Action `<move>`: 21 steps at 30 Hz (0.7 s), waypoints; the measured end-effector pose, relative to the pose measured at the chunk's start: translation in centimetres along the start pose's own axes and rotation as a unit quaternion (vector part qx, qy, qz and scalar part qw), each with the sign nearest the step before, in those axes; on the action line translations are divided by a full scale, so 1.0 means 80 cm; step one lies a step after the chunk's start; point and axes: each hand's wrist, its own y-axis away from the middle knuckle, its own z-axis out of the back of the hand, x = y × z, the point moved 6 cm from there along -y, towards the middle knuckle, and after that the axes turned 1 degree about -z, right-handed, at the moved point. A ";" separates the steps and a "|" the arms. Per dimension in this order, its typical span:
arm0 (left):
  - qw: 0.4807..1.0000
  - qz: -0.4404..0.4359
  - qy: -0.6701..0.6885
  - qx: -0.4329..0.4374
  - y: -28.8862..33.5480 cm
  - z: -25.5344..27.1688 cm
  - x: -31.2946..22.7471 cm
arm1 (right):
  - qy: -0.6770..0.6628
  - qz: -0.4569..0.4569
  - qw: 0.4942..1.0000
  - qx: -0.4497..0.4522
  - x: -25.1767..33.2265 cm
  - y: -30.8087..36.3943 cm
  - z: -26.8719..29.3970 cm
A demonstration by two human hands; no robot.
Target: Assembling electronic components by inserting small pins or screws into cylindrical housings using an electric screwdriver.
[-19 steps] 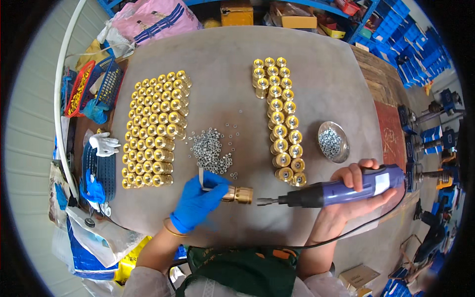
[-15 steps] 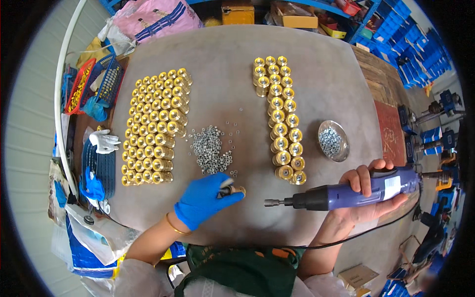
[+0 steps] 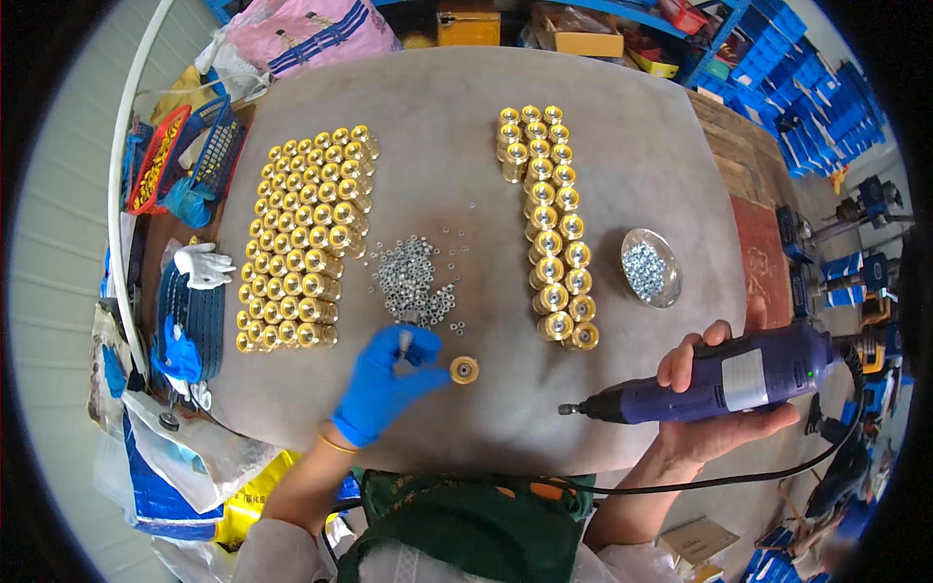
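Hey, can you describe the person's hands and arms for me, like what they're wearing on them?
The left hand wears a snug blue glove, and a thin gold-coloured bangle circles that arm just past the glove's cuff. The right hand is ungloved. The forearms are bare, with pale, whitish sleeves covering the arms farther up.

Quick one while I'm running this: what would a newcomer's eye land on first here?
Probably the gold parts, standing in a broad block on the table's left and a narrower one right of centre. Next, the purple driver in the right hand, at lower right. Then the blue-gloved left hand, low near the middle, just below the heap of nuts.
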 end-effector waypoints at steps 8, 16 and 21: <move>0.951 -0.141 -0.275 -0.017 0.016 -0.053 0.030 | -0.086 -0.026 0.995 0.044 0.002 -0.001 -0.008; 0.926 -0.135 -0.316 0.155 -0.008 -0.047 -0.020 | -0.074 -0.005 0.997 -0.037 0.005 0.004 0.002; 0.898 -0.169 -0.371 0.163 -0.012 -0.060 -0.008 | -0.075 -0.007 0.996 -0.047 0.004 0.004 0.002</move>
